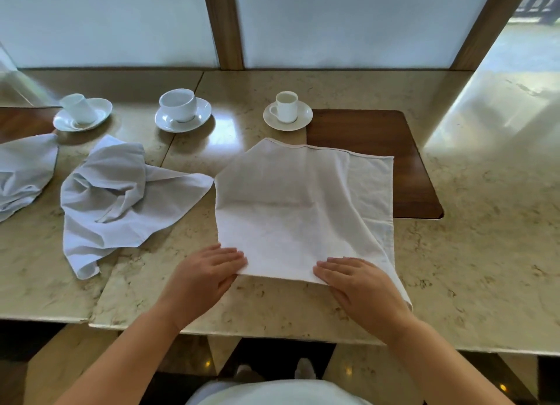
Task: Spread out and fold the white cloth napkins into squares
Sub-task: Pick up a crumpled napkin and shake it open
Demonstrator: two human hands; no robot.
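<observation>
A white cloth napkin (297,204) lies spread on the marble table in front of me, folded over with a lower layer showing along its right side. My left hand (209,271) rests at its near left corner, fingers flat, thumb under the edge. My right hand (360,286) presses flat on the near right corner. A second white napkin (115,198) lies crumpled to the left. A third crumpled napkin (21,174) sits at the far left edge of view.
Three white cups on saucers stand in a row behind the napkins: one tipped (82,112), one wide (181,109), one small (287,109). A dark wooden inset (378,131) lies under the spread napkin's far right. The table's near edge (272,335) is close to my body.
</observation>
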